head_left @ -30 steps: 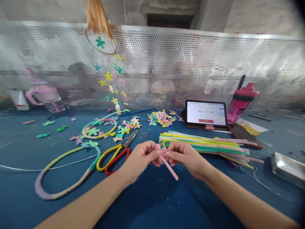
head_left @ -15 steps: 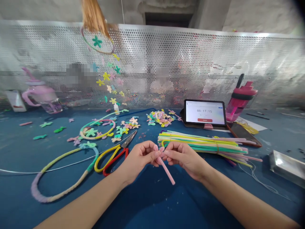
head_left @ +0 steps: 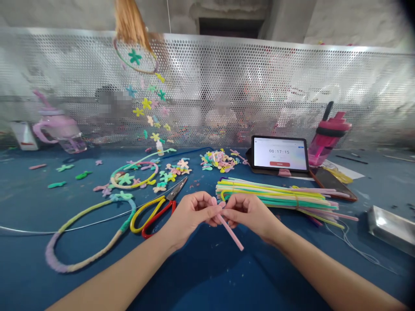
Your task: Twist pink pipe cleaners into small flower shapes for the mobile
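The left hand pinches a pink fuzzy stem between thumb and fingers, and the right hand pinches the same piece from the other side, so each grip is pressed together on it. The thumbs have drawn closer than half a second ago, and now all but meet over the bent part. Two short pink ends or loops stand up above them; which of these they are is too small to tell. The straight tail slants down toward the person's right, its tip swung slightly that way. This suggests that the bend is being pinched tight, with the shaping unfinished while so much tail remains straight.

The stem is held above the blue tabletop, between the scissors, which lie beside the left hand, and the bundle of coloured stems behind the right. Farther left lies a wrapped ring. Beyond the hands sits a pile of small shaped pieces, with a tablet to its right; these have stayed in place.
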Available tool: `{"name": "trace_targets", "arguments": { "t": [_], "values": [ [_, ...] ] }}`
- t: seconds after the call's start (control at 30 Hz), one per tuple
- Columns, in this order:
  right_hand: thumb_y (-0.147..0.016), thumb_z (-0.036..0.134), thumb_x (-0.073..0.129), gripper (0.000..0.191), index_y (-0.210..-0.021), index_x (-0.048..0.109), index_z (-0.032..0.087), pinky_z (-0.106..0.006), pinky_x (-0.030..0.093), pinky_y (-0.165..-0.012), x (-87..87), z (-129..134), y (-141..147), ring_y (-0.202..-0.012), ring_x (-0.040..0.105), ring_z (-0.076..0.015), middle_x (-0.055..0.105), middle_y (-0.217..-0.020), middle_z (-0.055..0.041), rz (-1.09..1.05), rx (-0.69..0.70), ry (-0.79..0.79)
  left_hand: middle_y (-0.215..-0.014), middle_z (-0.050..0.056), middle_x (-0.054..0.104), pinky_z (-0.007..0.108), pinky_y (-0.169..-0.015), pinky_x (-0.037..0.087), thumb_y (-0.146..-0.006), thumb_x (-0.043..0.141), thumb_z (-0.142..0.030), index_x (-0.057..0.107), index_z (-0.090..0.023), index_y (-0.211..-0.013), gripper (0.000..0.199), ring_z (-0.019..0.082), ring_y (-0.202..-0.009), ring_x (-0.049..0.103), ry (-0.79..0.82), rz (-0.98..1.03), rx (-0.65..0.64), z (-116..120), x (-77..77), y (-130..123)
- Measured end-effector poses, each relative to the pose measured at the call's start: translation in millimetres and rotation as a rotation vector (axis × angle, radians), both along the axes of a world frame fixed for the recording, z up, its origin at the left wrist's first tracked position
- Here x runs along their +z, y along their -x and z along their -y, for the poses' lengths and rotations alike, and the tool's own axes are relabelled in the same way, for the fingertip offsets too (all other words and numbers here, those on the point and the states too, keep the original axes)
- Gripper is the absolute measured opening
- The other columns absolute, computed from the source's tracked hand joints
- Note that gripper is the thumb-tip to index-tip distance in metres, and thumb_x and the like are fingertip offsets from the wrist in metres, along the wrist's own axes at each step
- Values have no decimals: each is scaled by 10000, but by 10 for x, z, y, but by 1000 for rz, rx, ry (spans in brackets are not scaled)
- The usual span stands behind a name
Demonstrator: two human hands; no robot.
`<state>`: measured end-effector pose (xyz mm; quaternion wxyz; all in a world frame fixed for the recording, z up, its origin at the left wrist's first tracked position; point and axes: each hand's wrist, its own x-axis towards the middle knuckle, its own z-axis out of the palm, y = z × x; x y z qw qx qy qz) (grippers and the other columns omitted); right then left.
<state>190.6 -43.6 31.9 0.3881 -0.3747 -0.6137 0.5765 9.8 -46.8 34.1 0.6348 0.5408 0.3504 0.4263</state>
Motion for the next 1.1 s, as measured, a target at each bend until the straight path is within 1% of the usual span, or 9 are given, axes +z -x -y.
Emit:
{"name": "trace_targets", "arguments": {
  "t": [0.1,0.2,0.37,0.5,0.6,0.73,0.87,1.0,1.1],
  "values": [
    [-723,378,682,255,-716,612,133,-232,503,-547,9,-13,-19,-535,585,-101,644,-628,-10,89,31,-70,-624,12,648,208,-576,492,-737,701,-276,546,-124,-754,218,111,-589,614,-5,6,-14,5,-5,-1],
    [-754,373,654,243,-756,628,132,-225,493,-553,40,-13,-30,-545,572,-96,639,-659,-14,124,56,-109,-655,9,641,211,-582,500,-753,685,-292,565,-121,-759,210,108,-600,613,-14,26,-39,3,0,3],
    [-774,355,642,226,-756,623,130,-202,466,-544,86,-8,-39,-544,544,-80,622,-667,-9,73,74,-65,-728,20,649,218,-630,510,-796,641,-278,592,-127,-821,161,118,-666,631,-12,59,-118,-18,30,34],
    [-774,355,649,231,-802,634,127,-197,458,-558,87,-7,-46,-570,542,-80,628,-696,-16,9,117,-36,-787,25,656,219,-657,512,-747,694,-216,605,-135,-856,162,136,-734,645,3,76,-177,-40,38,65],
    [-778,354,647,236,-798,627,120,-196,455,-560,83,-5,-43,-567,537,-78,622,-694,-17,-3,127,-34,-790,25,656,227,-667,516,-729,710,-201,606,-135,-863,182,138,-740,645,10,75,-174,-45,32,77],
    [-773,378,647,258,-764,596,125,-195,457,-555,86,7,-25,-566,536,-78,612,-681,-13,-11,128,-32,-745,25,654,217,-638,514,-739,699,-191,596,-128,-837,155,125,-699,635,5,78,-190,-41,27,86],
    [-766,400,647,278,-750,578,131,-195,460,-550,88,26,-15,-561,530,-78,610,-678,-13,-23,122,-48,-743,20,643,222,-629,517,-738,698,-178,590,-129,-828,148,126,-698,630,-10,103,-202,-43,23,88],
    [-787,372,631,250,-754,576,131,-193,458,-544,81,30,-20,-553,526,-75,606,-676,-12,-13,101,-82,-733,13,633,230,-639,517,-734,701,-175,591,-129,-814,144,127,-703,627,-11,106,-198,-48,23,84],
    [-800,347,622,228,-748,572,131,-196,457,-542,79,25,-20,-562,531,-80,607,-679,-17,-10,106,-92,-716,6,629,227,-628,512,-715,716,-178,589,-132,-798,158,119,-670,621,3,114,-205,-49,32,85]
  ]
}}
